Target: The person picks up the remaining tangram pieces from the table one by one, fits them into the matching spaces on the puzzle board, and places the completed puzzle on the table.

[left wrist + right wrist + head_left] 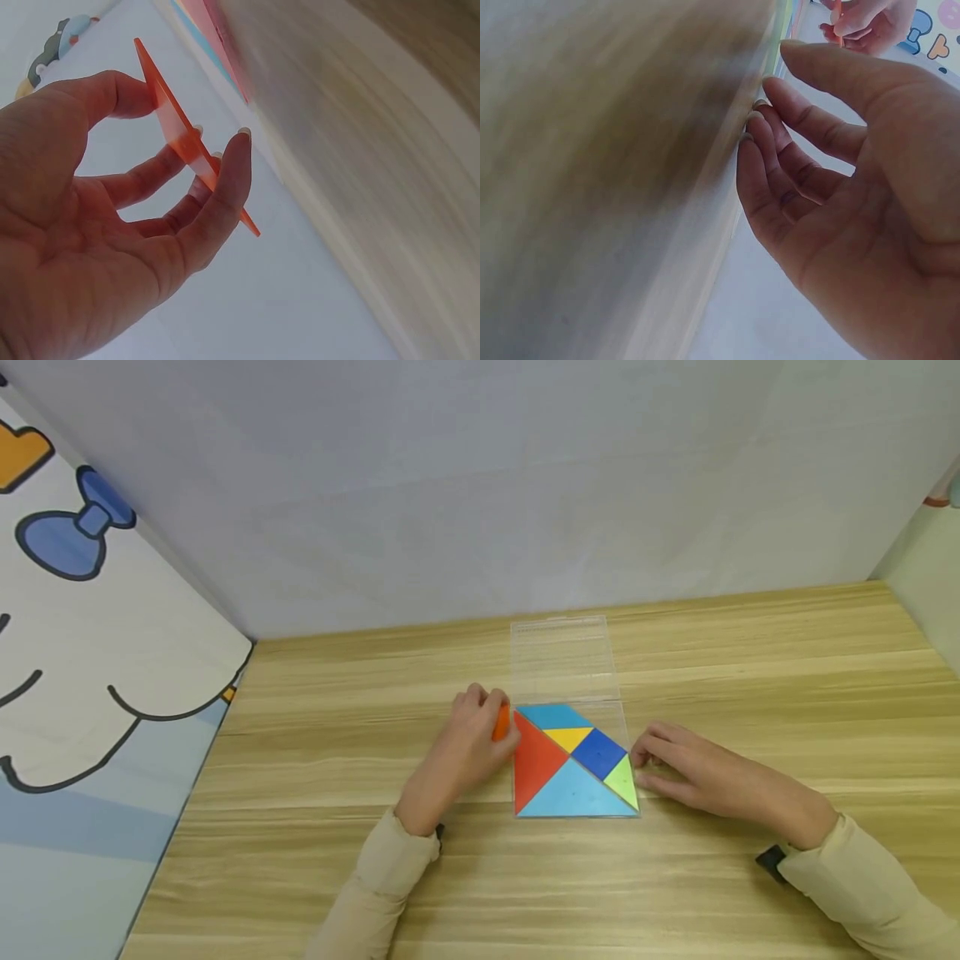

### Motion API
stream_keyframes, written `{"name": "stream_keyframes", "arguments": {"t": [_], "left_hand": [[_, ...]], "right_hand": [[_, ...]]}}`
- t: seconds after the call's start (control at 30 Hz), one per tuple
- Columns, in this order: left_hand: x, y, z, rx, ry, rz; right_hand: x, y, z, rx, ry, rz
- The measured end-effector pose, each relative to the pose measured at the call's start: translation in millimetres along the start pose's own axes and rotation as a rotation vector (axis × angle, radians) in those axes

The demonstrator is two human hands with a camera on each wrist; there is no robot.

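Observation:
My left hand (468,732) pinches a thin orange tangram piece (502,722) between thumb and fingers, at the left edge of a clear plastic case (617,717). In the left wrist view the orange piece is tilted, seen nearly edge-on. Inside the case lie a red triangle (536,764), a light blue triangle (577,797), a blue parallelogram (557,716), a yellow triangle (568,738), a dark blue square (599,753) and a green triangle (624,782). The case's upper right corner is bare. Beside its right edge rests my right hand (686,766), fingers loosely bent, holding nothing.
The case's transparent lid (562,656) lies folded back flat on the wooden table (337,760). A pale wall (465,510) rises behind the table. On the left stands a panel with cartoon drawings (97,635).

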State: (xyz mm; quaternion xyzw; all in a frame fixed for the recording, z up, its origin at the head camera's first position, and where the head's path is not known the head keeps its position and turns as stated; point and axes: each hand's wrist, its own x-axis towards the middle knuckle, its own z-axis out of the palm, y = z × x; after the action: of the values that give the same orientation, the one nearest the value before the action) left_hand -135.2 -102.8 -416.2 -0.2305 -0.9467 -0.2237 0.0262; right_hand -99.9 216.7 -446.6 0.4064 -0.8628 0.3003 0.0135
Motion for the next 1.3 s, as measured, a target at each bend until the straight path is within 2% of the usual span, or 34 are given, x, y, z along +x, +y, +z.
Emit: {"name": "stream_keyframes", "arguments": {"t": [0.17,0.37,0.67,0.83,1.1,1.3], "left_hand": [[6.7,8.0,3.7,-0.016,-0.036,0.012],[13.0,15.0,8.2,-0.019,-0.049,0.037],[21.7,25.1,12.0,-0.028,-0.104,0.014],[24.9,28.6,13.4,-0.026,-0.101,0.026],[28.9,32.5,17.5,0.052,-0.092,0.092],[33.0,37.3,18.6,0.079,-0.108,0.104]], "right_hand": [[-0.2,0.5,-0.1,0.001,-0.003,0.003],[-0.6,0.7,-0.1,-0.002,-0.008,0.01],[-0.8,1.5,0.6,-0.005,-0.004,0.006],[-0.6,1.1,0.4,-0.001,-0.01,0.015],[-0.1,1.5,0.6,0.0,-0.005,0.009],[-0.5,2.1,0.7,-0.002,-0.009,0.018]]}}
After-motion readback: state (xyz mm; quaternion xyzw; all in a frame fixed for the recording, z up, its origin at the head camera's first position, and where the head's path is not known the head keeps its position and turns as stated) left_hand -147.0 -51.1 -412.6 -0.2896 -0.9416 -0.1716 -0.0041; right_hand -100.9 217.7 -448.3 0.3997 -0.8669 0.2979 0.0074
